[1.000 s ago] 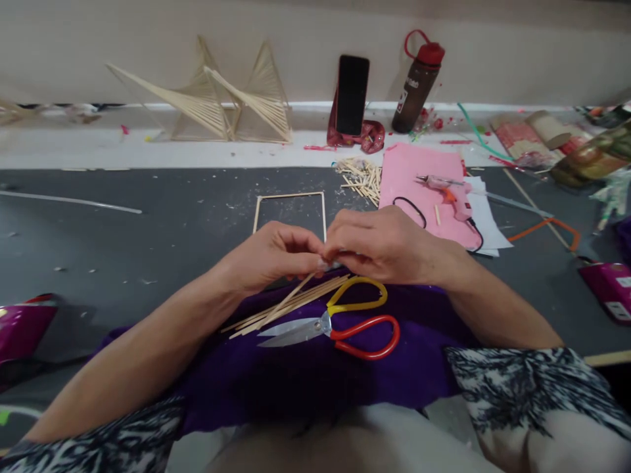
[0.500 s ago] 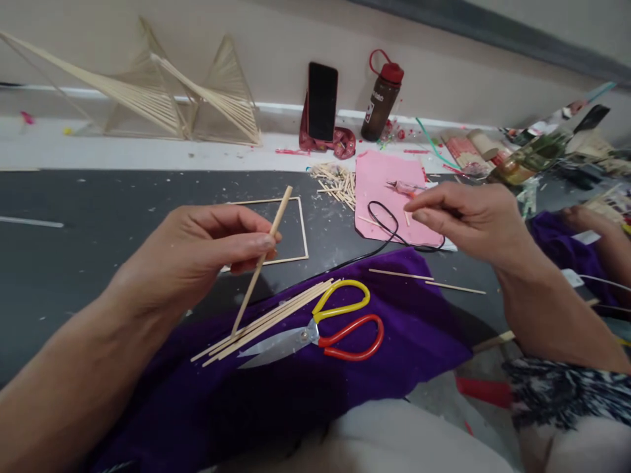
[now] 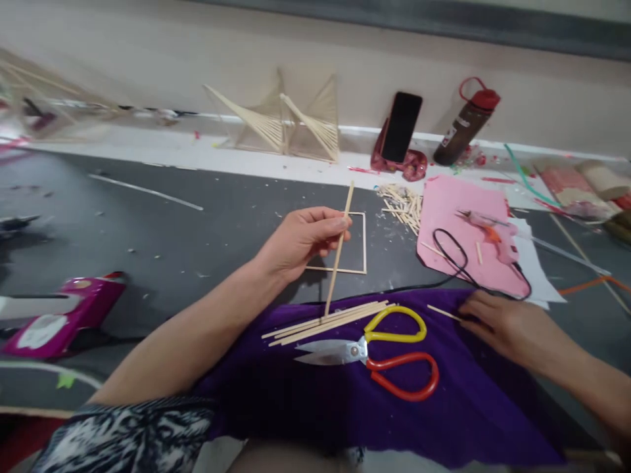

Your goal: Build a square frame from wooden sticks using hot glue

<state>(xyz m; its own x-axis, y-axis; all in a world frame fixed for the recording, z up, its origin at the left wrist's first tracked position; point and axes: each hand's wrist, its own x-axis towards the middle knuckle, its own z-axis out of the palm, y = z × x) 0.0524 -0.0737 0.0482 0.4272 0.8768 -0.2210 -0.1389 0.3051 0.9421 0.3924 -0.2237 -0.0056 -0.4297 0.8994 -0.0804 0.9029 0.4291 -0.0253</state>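
Note:
My left hand (image 3: 310,240) is closed, pinching a slim wooden stick (image 3: 337,263) between thumb and fingers. The stick stands tilted, its lower end at a bundle of wooden sticks (image 3: 325,323) lying on purple cloth (image 3: 305,387). Just below the bundle lie scissors (image 3: 362,351) with one yellow and one red handle. At the cloth's right part, my right hand (image 3: 497,325) is low, fingertips drawn together at the end of a thin wooden stick (image 3: 442,312). Behind my left hand, a square stick frame (image 3: 365,243) lies on the grey table, partly hidden.
A glue gun (image 3: 493,233) rests on pink sheeting (image 3: 438,203), its black cord looping toward the cloth. Short stick pieces (image 3: 404,207) are heaped beside it. A phone (image 3: 401,128), a bottle (image 3: 466,128) and stick models (image 3: 280,121) stand along the wall. A magenta device (image 3: 69,315) lies left.
My right hand has come down from near the glue gun to the thin sticks on the cloth. My left hand still holds its stick. The view has swung left.

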